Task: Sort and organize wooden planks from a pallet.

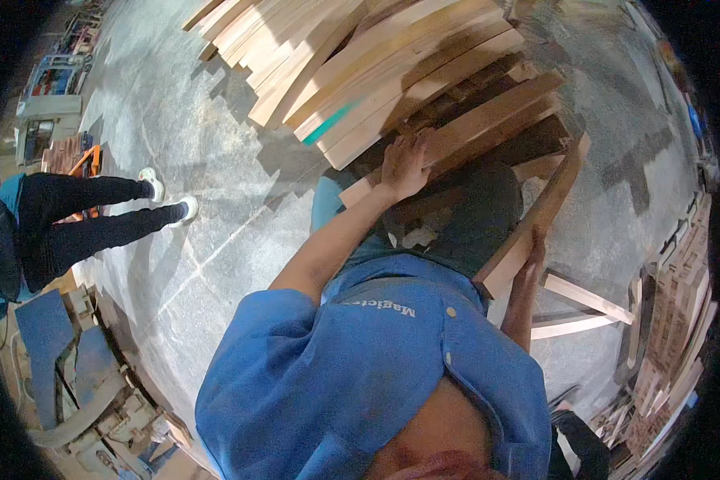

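A large stack of sawn wooden boards (390,78) lies before me, one board bearing a green mark. My left hand (405,165) rests on a board (492,120) at the near side of the stack, its fingers spread over the edge. At my right side, a separate wooden board (537,210) stands tilted, its far end near the stack's right corner. My right hand (535,249) is against the outer side of this board and seems to hold it; the fingers are partly hidden. The near end of the board is beside my waist.
Two pale wood strips (588,297) lie on the concrete floor at right, near stacked timber (672,336). A person (96,216) in dark trousers stands at left. Machinery with blue panels (45,360) fills the lower left. Another person's dark clothing (579,444) shows at lower right.
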{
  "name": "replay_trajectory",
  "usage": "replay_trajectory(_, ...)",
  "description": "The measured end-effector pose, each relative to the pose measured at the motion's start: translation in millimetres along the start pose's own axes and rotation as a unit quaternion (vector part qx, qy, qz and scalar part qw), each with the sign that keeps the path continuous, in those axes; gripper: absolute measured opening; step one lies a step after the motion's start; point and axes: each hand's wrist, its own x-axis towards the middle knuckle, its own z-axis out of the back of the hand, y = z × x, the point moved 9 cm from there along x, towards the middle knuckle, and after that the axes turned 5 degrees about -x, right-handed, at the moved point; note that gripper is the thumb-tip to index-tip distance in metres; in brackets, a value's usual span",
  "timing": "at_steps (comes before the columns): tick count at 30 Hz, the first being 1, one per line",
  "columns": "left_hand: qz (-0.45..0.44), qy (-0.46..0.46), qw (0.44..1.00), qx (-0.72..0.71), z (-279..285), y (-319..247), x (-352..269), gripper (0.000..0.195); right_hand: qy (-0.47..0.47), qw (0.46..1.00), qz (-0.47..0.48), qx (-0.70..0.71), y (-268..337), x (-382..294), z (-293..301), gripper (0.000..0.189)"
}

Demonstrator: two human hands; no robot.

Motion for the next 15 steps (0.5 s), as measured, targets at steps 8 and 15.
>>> replay_trajectory(8,-0.033,-0.003,0.998,0.05,-49.1,26.4,-16.1,0.051,-0.025,0.999,-0.033,-0.018,-6.8,7.8,16.2,0.041)
replay_trajectory(15,-0.065,-0.039,0.997,-0.005,-42.0,21.4,-8.3,0.05,-0.05,0.998,-0.005,-0.042,-3.8,7.5,14.8,0.048)
